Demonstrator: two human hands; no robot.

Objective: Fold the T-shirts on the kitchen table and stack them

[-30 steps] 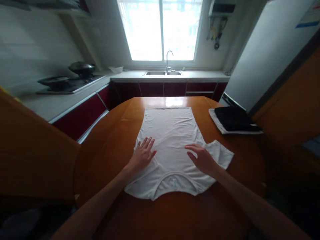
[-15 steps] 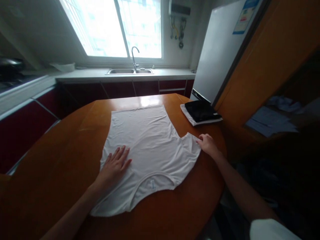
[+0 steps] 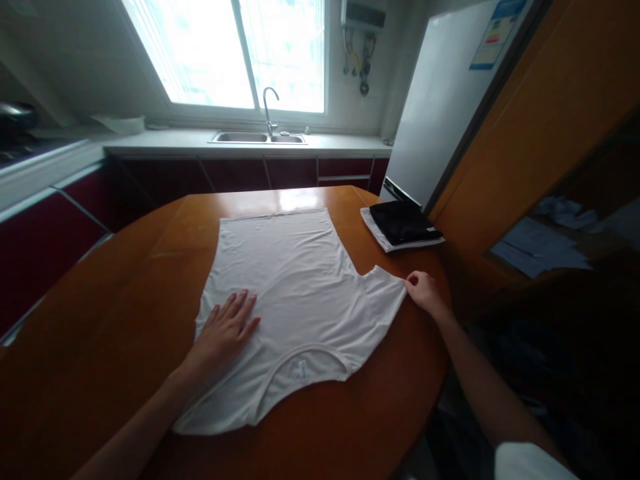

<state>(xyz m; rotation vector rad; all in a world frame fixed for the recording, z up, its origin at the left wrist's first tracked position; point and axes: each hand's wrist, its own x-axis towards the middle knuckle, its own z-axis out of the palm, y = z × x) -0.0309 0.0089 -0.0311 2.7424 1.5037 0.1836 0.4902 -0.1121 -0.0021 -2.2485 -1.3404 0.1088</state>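
Note:
A white T-shirt [image 3: 285,280] lies spread on the wooden table [image 3: 125,293], its neckline towards me and its hem at the far side. My left hand [image 3: 227,327] rests flat on the shirt's left part, fingers spread. At the right, my right hand [image 3: 423,292] pinches the corner of the sleeve between thumb and fingers, and the sleeve is drawn out sideways. Light creases run across the shirt's right half. A small label shows inside the neck opening.
Folded black clothing [image 3: 403,222] lies on folded white cloth [image 3: 377,230] at the table's back right. Beyond the table are a counter with a sink [image 3: 240,137] and faucet [image 3: 270,113]. A refrigerator [image 3: 433,100] stands behind the folded pile.
My right hand has moved a little to the right, pulling the sleeve corner outward so it lies straighter. My left hand stays flat on the shirt. The view has shifted slightly.

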